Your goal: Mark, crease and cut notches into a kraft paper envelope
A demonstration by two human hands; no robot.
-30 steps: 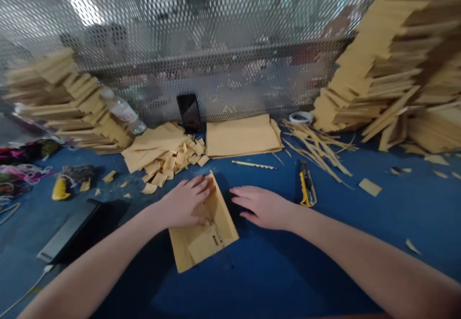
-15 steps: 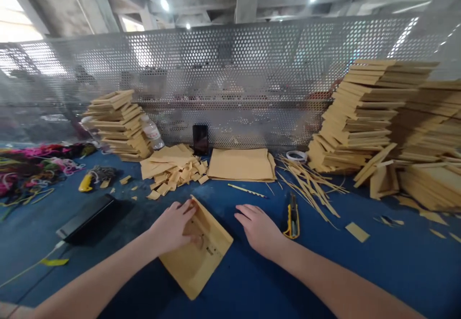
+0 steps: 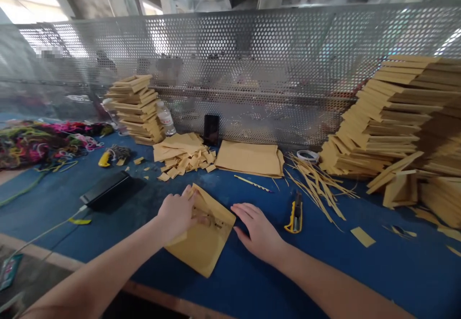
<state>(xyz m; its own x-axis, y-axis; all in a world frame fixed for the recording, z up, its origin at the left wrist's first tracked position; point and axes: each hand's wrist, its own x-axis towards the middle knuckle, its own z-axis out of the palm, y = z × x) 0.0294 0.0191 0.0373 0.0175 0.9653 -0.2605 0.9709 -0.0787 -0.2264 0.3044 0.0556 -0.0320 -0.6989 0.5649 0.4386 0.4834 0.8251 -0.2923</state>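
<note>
A tan paper piece point(image 3: 205, 249), with small dark marks and something clear on it, lies at an angle on the blue table. My left hand point(image 3: 178, 215) rests on its left part, fingers bent over the clear item; whether they grip it is hidden. My right hand point(image 3: 254, 227) is at the paper's right corner, fingers apart, holding nothing. To the right of that hand lies a yellow cutter point(image 3: 296, 214). Beyond the paper are a patterned pencil point(image 3: 253, 183) and a stack of flat tan sheets point(image 3: 249, 157).
Tall piles of folded card point(image 3: 385, 117) stand right, another point(image 3: 139, 110) left beside a bottle point(image 3: 166, 118). Paper scraps point(image 3: 187, 158), a phone point(image 3: 211, 129), thin strips point(image 3: 319, 184), tape point(image 3: 308, 155), a black box point(image 3: 107, 189) and coloured yarn point(image 3: 39, 143) surround the work area.
The view has shifted, showing the table's front edge. The paper has turned slightly beneath my left hand. My right hand has come closer to its right corner.
</note>
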